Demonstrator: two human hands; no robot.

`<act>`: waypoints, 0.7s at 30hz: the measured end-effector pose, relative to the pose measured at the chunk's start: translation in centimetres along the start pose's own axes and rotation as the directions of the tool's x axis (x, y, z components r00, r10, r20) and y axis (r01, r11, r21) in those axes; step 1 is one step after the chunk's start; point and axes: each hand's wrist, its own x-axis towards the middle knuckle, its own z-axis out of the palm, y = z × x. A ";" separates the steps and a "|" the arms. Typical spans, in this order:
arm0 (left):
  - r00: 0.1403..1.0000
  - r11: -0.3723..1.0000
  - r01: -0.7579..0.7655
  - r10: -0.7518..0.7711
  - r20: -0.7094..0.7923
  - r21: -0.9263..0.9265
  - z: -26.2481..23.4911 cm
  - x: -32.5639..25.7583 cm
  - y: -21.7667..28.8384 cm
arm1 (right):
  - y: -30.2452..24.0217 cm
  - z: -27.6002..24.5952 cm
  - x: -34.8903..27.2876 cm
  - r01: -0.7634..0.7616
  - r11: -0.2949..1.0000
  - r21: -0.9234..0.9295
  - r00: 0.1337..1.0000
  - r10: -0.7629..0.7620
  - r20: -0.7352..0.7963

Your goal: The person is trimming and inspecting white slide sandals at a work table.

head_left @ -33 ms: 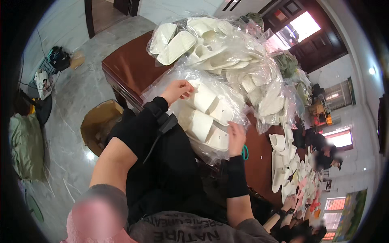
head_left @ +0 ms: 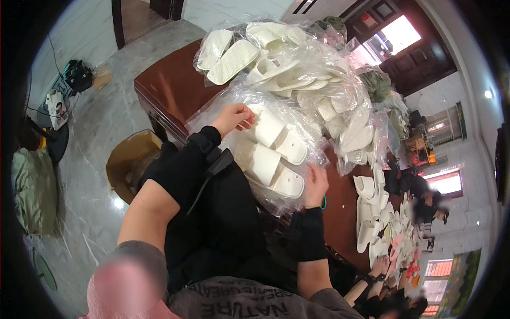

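Nothing has visibly shifted: the left hand (head_left: 232, 118) and right hand (head_left: 315, 184), fingers curled on its film, still grip the clear bag of white slippers (head_left: 273, 154) on the brown worktop (head_left: 170, 87)

Black wrist wraps, the left one (head_left: 204, 142) cabled, black trousers and grey printed shirt.

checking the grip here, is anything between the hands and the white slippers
Yes: the clear plastic bag wraps the white slippers. The left hand and right hand press on the film, not the slippers.
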 end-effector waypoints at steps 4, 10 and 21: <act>0.998 0.998 0.064 -0.064 0.030 -0.002 0.4 -0.2 1.4 | 7.6 -5.1 -4.0 -0.187 0.924 -0.333 0.981 0.192 -0.017; 0.975 0.996 0.086 -0.090 0.205 0.028 0.8 -0.7 1.0 | 6.5 -5.2 -7.6 -0.057 0.858 -0.510 0.977 0.153 0.148; 0.998 0.997 -0.042 0.044 0.033 -0.068 0.4 -0.7 0.9 | 9.0 -8.6 -8.5 -0.695 0.685 0.221 0.719 0.658 0.223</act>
